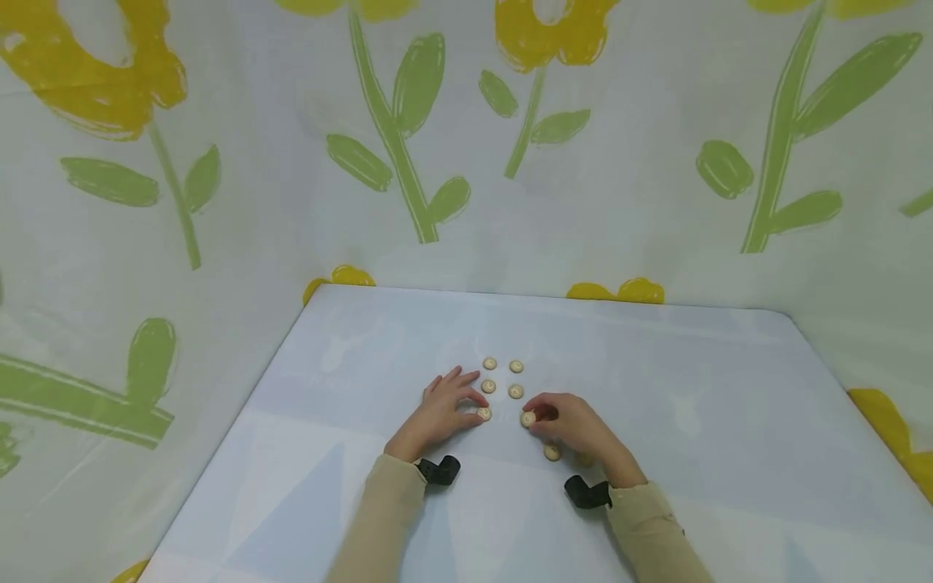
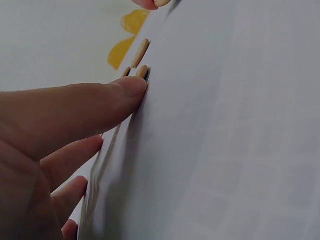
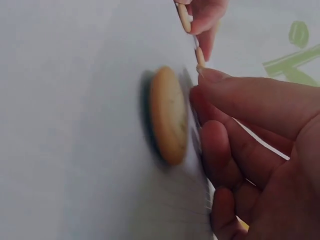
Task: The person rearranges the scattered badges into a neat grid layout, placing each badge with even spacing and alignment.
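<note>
Between the thumb and index finger of my left hand [image 1: 442, 411] is a round tan disc [image 1: 484, 414], button-like, with small dark marks at its centre; it lies at the table surface and its edge shows past the thumb in the left wrist view. The other left fingers are spread. My right hand [image 1: 572, 423] pinches a similar disc [image 1: 528, 419] by its right side, its remaining fingers curled in. Beyond the hands lie two short rows of matching discs, with the front left one [image 1: 488, 386] close to the left fingertips.
Nearer me, beside the right wrist, another disc [image 3: 170, 117] lies on the table [image 1: 321, 486], and one more [image 1: 585, 459] is partly hidden by that wrist. A flower-printed curtain [image 1: 634, 162] hangs behind the table and along its left side.
</note>
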A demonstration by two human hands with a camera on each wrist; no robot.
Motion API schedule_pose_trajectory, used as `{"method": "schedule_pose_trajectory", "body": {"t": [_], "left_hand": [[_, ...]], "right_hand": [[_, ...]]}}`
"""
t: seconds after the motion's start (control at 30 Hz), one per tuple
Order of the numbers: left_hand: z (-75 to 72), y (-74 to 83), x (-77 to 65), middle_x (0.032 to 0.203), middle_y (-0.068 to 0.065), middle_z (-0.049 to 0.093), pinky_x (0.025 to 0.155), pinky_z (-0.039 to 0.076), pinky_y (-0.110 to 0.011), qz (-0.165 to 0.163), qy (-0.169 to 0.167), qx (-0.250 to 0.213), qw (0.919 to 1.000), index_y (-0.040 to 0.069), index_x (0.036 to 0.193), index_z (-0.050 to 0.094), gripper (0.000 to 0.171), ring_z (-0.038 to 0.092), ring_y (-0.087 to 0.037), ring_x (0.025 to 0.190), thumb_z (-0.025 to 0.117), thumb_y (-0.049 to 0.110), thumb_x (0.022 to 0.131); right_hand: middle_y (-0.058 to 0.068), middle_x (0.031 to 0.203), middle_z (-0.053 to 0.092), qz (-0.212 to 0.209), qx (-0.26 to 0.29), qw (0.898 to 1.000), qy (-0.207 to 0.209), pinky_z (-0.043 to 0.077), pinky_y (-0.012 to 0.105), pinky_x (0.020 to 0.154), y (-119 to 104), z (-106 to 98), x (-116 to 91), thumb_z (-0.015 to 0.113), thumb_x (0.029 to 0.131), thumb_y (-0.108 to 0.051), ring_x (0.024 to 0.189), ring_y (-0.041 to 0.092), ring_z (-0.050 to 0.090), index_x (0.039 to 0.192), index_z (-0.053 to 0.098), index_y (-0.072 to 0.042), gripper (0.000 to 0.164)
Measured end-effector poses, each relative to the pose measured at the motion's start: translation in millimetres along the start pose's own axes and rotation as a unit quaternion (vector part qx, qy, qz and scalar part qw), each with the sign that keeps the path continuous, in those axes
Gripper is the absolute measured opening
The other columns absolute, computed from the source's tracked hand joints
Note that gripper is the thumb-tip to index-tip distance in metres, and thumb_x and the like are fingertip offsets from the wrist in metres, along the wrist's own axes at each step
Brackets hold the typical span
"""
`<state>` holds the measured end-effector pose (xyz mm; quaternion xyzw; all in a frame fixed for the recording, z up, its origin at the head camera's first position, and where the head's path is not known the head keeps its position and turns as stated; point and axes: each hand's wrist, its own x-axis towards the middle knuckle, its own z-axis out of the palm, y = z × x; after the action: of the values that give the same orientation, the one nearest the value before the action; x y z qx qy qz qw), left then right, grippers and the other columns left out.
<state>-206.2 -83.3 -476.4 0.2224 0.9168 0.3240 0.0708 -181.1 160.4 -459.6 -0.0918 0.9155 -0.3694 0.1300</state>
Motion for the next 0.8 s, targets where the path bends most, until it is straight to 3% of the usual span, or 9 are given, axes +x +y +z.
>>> {"method": "schedule_pose_trajectory", "body": {"t": [0.37, 0.57, 0.8], "left_hand": [[0.3, 0.7, 1.7, 0.144, -0.004, 0.039, 0.108, 0.007, -0.055, 0.019, 0.012, -0.002, 0.9997, 0.023, 0.094, 0.067, 0.015, 0.017, -0.030, 0.140, 0.068, 0.026, 0.079], [0.7, -0.7, 0.3, 0.144, -0.003, 0.040, 0.108, 0.008, -0.055, 0.010, 0.007, 0.002, 0.9999, 0.024, 0.092, 0.066, 0.013, 0.017, -0.029, 0.140, 0.068, 0.027, 0.079], [0.3, -2.5, -0.7, 0.143, -0.004, 0.041, 0.108, 0.008, -0.055, 0.012, 0.010, 0.001, 0.9999, 0.024, 0.091, 0.066, 0.012, 0.018, -0.029, 0.140, 0.069, 0.026, 0.079]], "right_hand": [[-0.008, 0.088, 0.063, -0.003, 0.011, 1.000, -0.003, 0.046, 0.030, 0.076, 2, -5, 8, 0.069, 0.081, -0.021, 0.082, 0.011, 0.054, 0.099, 0.068, -0.022, 0.018], [-0.008, 0.088, 0.063, 0.026, 0.020, 0.999, 0.003, 0.048, 0.032, 0.079, 0, 1, 8, 0.070, 0.081, -0.022, 0.082, 0.011, 0.054, 0.101, 0.067, -0.021, 0.020], [-0.008, 0.087, 0.062, 0.025, 0.016, 0.999, 0.011, 0.047, 0.031, 0.077, -1, 7, 8, 0.071, 0.080, -0.023, 0.081, 0.012, 0.053, 0.099, 0.067, -0.022, 0.019]]}}
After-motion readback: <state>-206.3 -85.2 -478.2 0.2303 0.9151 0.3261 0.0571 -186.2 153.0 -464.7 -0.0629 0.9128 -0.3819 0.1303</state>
